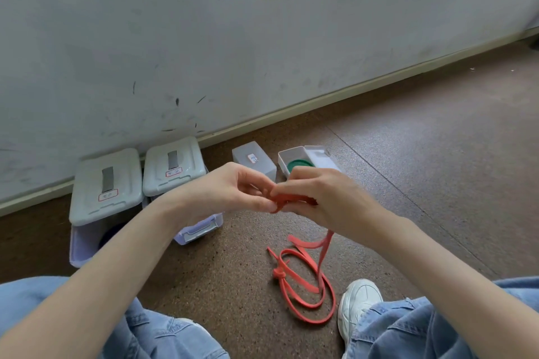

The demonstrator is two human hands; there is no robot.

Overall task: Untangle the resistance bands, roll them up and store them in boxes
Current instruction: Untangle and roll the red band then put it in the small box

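Observation:
A red resistance band (303,280) trails in loops over the brown floor, with a knot at its left side. Its upper end runs up into both hands. My left hand (233,192) and my right hand (318,198) meet in mid-air and pinch a bunched, partly rolled piece of the band between fingertips. Behind the hands an open small white box (284,159) holds a rolled green band (300,165). A closed small white box (253,162) stands beside it.
Two larger lidded storage bins (106,186) (173,166) stand against the grey wall at left. A white shoe (358,303) and jeans-clad knees frame the bottom. Brown floor stretches off to the right.

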